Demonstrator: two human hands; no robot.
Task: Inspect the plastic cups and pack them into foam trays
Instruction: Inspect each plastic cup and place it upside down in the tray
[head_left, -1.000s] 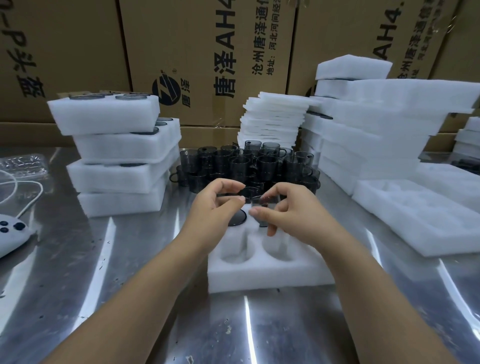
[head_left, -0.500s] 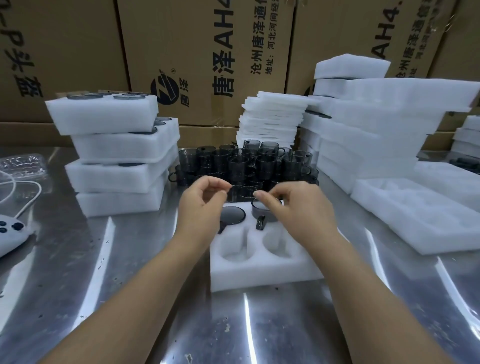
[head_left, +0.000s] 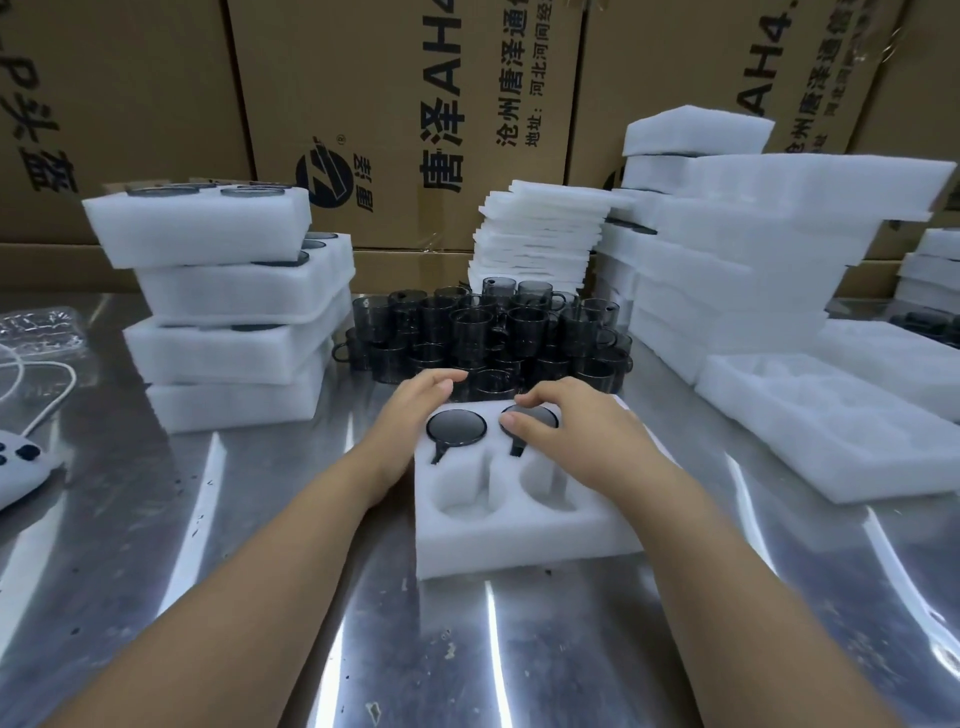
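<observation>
Foam tray, two dark cups in far pockets

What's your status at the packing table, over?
Left hand empty, beside foam tray. Right hand holds plastic cup, seated in far-right pocket. Two near pockets empty. Nothing blocking.
</observation>
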